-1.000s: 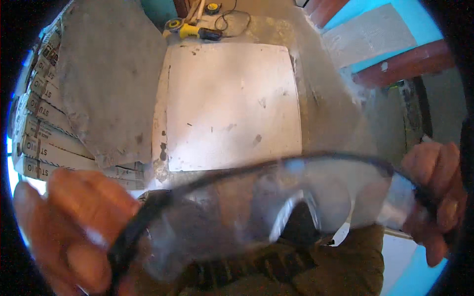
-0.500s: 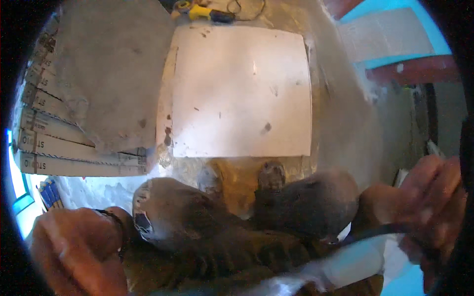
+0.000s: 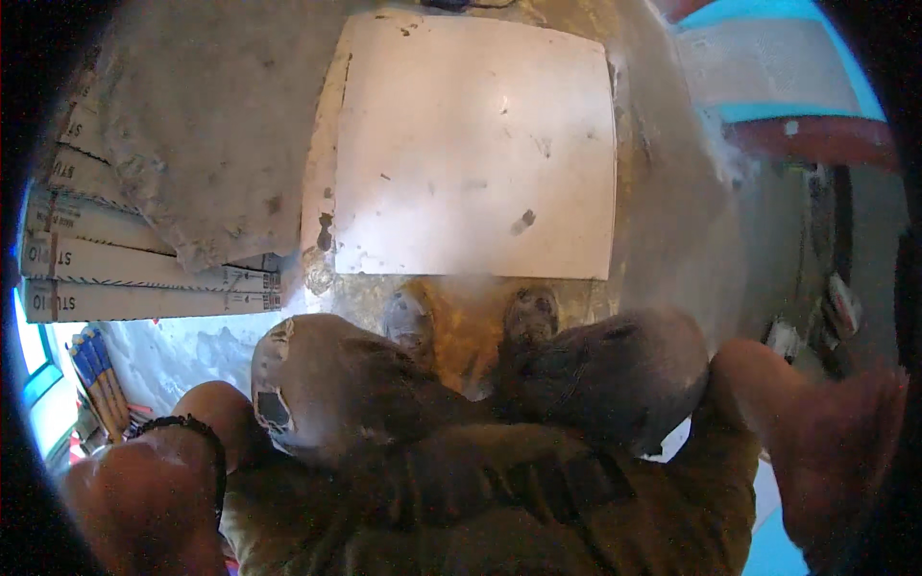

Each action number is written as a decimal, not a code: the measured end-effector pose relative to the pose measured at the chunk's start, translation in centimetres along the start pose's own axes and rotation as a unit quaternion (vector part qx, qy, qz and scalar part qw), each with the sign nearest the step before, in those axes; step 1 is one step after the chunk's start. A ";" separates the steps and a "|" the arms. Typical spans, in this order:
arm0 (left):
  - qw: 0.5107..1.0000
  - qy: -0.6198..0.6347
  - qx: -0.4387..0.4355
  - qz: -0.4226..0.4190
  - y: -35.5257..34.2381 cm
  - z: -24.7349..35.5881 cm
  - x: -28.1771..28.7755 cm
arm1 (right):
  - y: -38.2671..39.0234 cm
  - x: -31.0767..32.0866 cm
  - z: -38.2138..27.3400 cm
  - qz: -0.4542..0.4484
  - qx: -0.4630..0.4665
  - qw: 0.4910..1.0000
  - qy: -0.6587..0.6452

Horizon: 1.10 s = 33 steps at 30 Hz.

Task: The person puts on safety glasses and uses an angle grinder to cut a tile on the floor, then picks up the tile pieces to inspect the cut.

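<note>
The left hand [image 3: 134, 504] is up high, with a dark band [image 3: 221, 466] on its wrist. Its fingers do not show, so I cannot tell if they are wide or hold a thing. Just past it stand blue and tan sticks [image 3: 94, 374]. Then come the long boxes [image 3: 154, 302], with a grey sheet [image 3: 211, 144] over part of them. In the middle, the white board [image 3: 471, 144] lies flat on the floor [image 3: 360, 293], ahead of both hands and between them. It looks almost square, so no long side stands out. Its near edge is just past the shoes [image 3: 531, 312]. The right hand [image 3: 850, 432] is up too, dark and blurry; I cannot tell its grip. Neither hand touches the board or is clearly nearer.
</note>
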<state>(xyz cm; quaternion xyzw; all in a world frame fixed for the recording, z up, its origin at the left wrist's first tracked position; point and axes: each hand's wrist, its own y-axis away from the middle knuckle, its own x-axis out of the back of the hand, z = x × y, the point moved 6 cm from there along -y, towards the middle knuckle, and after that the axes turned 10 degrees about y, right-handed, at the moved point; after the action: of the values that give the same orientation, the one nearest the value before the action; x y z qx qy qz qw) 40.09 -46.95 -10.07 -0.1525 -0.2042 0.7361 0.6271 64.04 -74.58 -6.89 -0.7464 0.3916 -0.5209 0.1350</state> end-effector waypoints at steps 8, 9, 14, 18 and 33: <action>0.999 -0.023 0.022 0.030 1.4 -1.0 2.9 | -3.3 -3.8 1.6 0.004 0.011 1.000 -0.014; 0.999 -0.031 0.026 0.036 1.8 -1.0 3.5 | -4.2 -4.8 2.2 0.011 0.012 1.000 -0.018; 0.987 -0.055 0.095 0.115 5.7 -2.2 7.6 | -10.6 -14.1 9.9 0.037 -0.115 0.992 0.025; 0.937 -0.066 0.231 0.252 15.0 -5.0 11.8 | -13.3 -40.0 32.4 -0.149 -0.157 0.974 0.070; 0.620 0.115 0.455 0.628 36.7 0.0 1.6 | -15.9 -55.7 40.5 -0.388 -0.190 0.851 0.298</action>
<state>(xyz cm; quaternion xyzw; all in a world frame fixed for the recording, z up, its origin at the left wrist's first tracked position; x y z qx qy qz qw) 8.24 -50.20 -28.03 -0.0217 0.3763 0.9260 0.0197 98.45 -32.04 -51.67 -0.6580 0.1829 -0.6435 -0.3456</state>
